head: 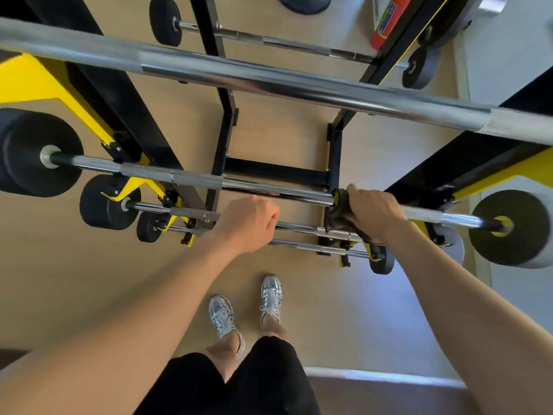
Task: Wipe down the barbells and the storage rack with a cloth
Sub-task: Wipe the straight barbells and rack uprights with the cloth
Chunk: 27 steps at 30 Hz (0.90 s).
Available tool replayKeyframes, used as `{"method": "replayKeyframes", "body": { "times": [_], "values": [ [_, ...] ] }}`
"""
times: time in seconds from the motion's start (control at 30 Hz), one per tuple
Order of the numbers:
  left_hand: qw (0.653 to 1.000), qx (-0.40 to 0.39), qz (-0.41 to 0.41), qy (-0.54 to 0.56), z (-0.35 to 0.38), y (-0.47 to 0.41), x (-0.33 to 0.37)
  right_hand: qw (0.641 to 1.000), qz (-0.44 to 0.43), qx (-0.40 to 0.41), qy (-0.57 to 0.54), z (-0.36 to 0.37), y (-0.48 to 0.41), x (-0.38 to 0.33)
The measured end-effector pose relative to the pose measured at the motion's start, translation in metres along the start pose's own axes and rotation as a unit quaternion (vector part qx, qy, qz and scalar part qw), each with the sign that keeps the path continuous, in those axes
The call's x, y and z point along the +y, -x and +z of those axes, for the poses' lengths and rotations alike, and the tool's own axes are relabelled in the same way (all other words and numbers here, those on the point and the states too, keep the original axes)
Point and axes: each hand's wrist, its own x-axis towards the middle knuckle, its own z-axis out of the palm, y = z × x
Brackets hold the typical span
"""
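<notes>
1. The fingers point(354, 194) of the right hand point(374, 211) are curled close together round a dark cloth point(336, 206). They press it round the shaft of a barbell point(269, 187), and a loose end of the cloth hangs below the shaft.
2. Wrapping the cloth right round looks meant to clean the whole shaft in 1 pass, not only its top.
3. That barbell lies across the storage rack point(221, 139), on the 2nd tier down. The hand sits toward its right end, near the large black plate point(514, 229).
4. The right arm reaches forward and down, wrist over the shaft and palm down, which suits sliding along it.
5. The left hand point(248, 223) is a fist, its fingers point(269, 217) tucked under. It sits right on the line of a lower barbell point(299, 228). I cannot tell whether it grips that shaft or only hovers above it; if it grips, it is likely bracing the body.
6. The left arm is stretched forward, roughly parallel to the right.
7. A thick top bar point(269, 76) crosses nearest the camera, and smaller barbells rest on the lower tiers.
8. The wiping looks to be in progress, with the rack's frame yet to be reached.
</notes>
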Motion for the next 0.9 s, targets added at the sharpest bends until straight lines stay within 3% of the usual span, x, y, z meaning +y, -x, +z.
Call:
{"method": "replayKeyframes", "body": {
  "times": [0.17,0.37,0.47,0.6,0.77,0.9],
  "values": [
    [0.999,-0.04,-0.007,-0.031,0.0,0.004,0.004,0.999,-0.038,0.009,-0.02,-0.013,-0.01,-0.03],
    [0.979,0.044,-0.167,-0.111,-0.008,0.026,-0.025,0.989,-0.107,0.046,-0.093,-0.047,-0.076,-0.186],
    [0.958,0.08,-0.235,-0.142,-0.01,0.034,-0.036,0.979,-0.169,0.054,-0.103,-0.057,-0.099,-0.218],
    [0.959,0.108,-0.226,-0.13,-0.008,0.03,-0.038,0.965,-0.222,0.048,-0.132,-0.047,-0.091,-0.17],
    [0.967,0.138,-0.191,-0.098,-0.001,0.006,-0.025,0.989,-0.121,-0.009,-0.087,-0.012,-0.04,-0.049],
    [0.977,0.123,-0.162,-0.062,0.007,-0.008,-0.022,0.993,-0.091,-0.029,-0.067,-0.01,-0.04,-0.038]
  ]
}}
